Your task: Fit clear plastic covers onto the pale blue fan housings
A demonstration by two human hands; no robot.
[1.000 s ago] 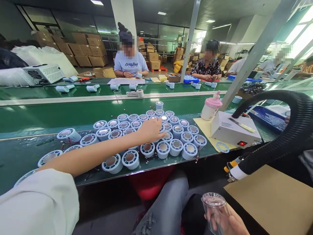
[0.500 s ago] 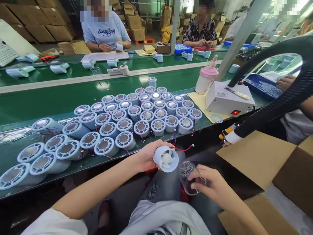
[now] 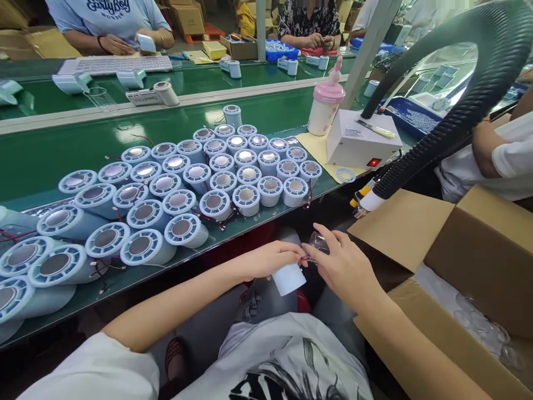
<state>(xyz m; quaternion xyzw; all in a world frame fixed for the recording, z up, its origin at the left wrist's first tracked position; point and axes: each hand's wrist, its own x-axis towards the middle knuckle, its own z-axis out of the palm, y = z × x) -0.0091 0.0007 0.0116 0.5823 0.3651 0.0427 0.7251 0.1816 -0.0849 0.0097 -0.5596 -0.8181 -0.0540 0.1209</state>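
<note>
my left hand (image 3: 272, 260) gripped a pale blue fan housing (image 3: 288, 278), my right hand (image 3: 342, 265) held a clear cover (image 3: 318, 244) against it, near table (image 3: 50, 150) edge

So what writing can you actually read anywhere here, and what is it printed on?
"EasyBoy": on the light blue T-shirt of the person across the belt; the smaller line under it is too blurred.
Label on the white box with the red switch: too small to read.
Label on the tape dispenser: too blurred.
Print on the wearer's own shirt: a drawing, no legible words.
</note>
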